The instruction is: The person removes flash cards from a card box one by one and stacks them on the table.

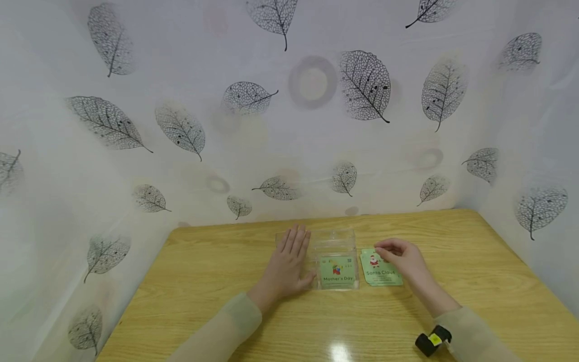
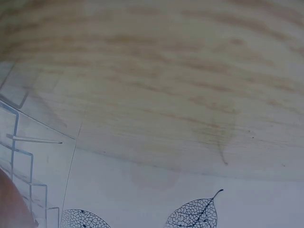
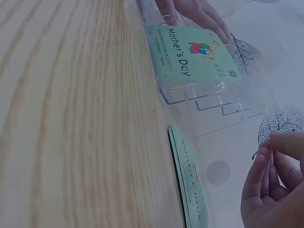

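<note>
My left hand [image 1: 289, 266] rests with its fingers straight on the left part of a clear plastic stepped card holder [image 1: 334, 241]. A green "Mother's Day" card [image 1: 337, 271] stands in the holder's front slot. To the right of the holder lies a small stack of green cards with a "Santa Claus" card [image 1: 381, 269] on top. My right hand [image 1: 402, 256] hovers over that stack's upper edge. In the right wrist view its thumb and fingertips [image 3: 263, 151] come together, apart from the cards, with nothing visible between them.
Everything stands on a light wooden table [image 1: 203, 281]. Behind and beside it hangs a white curtain [image 1: 271, 151] printed with dark leaves. A black wrist device [image 1: 432, 340] is strapped at the right sleeve.
</note>
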`<state>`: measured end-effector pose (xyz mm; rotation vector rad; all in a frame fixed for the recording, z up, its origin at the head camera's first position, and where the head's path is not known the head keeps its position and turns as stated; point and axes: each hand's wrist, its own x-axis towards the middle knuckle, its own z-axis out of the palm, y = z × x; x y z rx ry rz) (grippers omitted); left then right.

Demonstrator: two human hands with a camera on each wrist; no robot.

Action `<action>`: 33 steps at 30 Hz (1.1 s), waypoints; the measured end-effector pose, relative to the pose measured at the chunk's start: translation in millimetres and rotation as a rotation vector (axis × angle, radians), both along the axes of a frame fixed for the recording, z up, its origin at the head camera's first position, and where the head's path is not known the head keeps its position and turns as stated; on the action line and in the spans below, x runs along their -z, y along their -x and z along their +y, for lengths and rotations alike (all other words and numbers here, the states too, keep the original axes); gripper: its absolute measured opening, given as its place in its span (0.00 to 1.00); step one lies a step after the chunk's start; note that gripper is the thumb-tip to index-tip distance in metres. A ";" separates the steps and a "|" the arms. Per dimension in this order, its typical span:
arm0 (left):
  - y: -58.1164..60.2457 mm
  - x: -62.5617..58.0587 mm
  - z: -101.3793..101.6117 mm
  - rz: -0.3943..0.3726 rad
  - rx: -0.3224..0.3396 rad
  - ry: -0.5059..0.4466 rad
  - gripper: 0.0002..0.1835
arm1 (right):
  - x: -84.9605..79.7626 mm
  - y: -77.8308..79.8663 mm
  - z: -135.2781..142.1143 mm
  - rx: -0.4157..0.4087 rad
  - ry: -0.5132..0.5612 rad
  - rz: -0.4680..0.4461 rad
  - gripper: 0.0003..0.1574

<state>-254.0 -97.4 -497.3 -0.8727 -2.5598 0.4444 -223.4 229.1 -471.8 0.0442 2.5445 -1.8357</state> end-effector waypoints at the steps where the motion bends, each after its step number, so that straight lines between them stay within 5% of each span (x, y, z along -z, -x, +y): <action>1: 0.0 -0.3 0.0 0.000 0.000 -0.001 0.55 | -0.3 -0.2 -0.6 0.001 0.002 0.001 0.21; 33: 3.0 2.0 -1.2 0.020 0.002 0.000 0.55 | 3.6 -1.2 -15.2 -0.066 0.034 0.018 0.18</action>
